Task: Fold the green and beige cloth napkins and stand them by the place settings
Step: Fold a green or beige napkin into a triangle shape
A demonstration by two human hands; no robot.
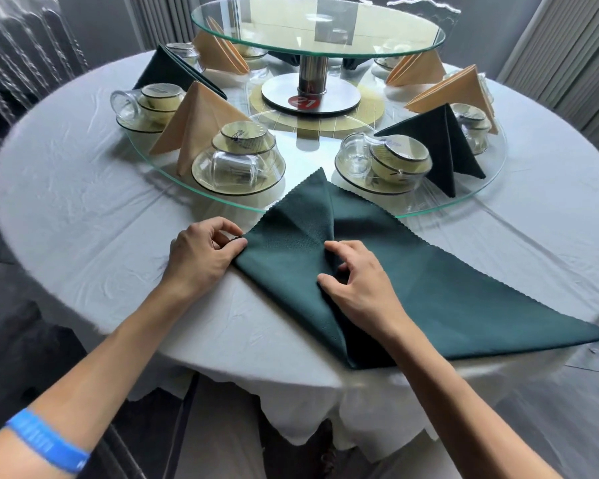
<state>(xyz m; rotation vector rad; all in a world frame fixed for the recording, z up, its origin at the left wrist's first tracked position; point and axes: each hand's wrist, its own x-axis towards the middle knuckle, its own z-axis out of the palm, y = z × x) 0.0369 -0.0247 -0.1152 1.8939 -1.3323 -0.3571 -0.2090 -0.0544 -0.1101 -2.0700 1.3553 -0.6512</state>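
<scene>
Low in the frame's centre, the green napkin (412, 288) is mid-fold — left hand (201, 252) pinches its corner, right hand (357, 281) grips the centre pleat — next, probably, fold the right flap

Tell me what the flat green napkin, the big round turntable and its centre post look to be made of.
Flat dark green napkin: woven cloth, matte, zigzag-cut edges. Large round turntable: clear glass, green-tinted polished rim. Cylindrical centre post: probably brushed steel, silvery sheen.

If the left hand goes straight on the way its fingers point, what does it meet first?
Probably only more of the flat dark green cloth napkin whose left corner the left hand already pinches; its fingers point right, across the cloth.
</scene>
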